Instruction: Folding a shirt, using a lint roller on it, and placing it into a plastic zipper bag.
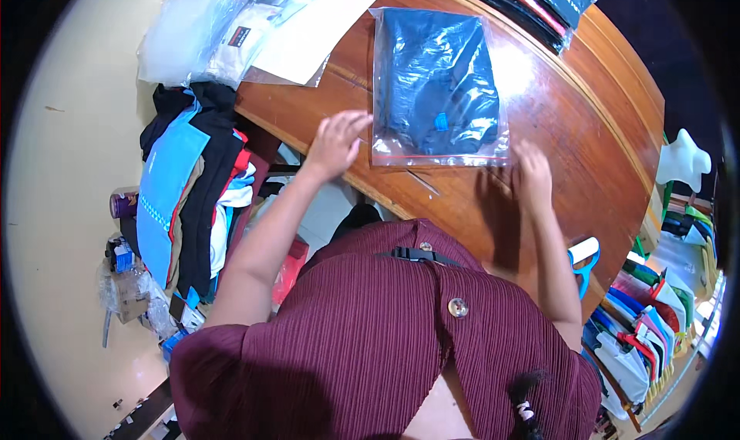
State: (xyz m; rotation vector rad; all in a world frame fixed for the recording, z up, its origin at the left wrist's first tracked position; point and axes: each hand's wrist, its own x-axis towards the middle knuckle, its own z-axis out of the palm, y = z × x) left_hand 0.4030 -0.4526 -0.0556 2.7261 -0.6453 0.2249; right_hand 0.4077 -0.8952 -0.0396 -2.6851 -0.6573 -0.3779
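Observation:
A folded dark navy garment lies flat inside a clear plastic bag [439, 77] on the wooden table, with a small blue patch near its lower part. A red line runs along the bag's near edge. My left hand [338, 141] is beside the bag's left edge, fingers stretched toward it and holding nothing. Close to the bag's near right corner is my right hand [532, 174], its fingers loosely bent and apart, with nothing visible in them. Whether the fingertips touch the plastic is hard to tell.
Clear plastic bags [200, 35] and a white sheet [324, 23] cover the table's far left. Packed garments [532, 4] are stacked at the far right. Folded clothes [173, 178] pile up left of the table [586, 170]. A blue-handled tool [583, 264] lies at the right edge, near hanging clothes [640, 324].

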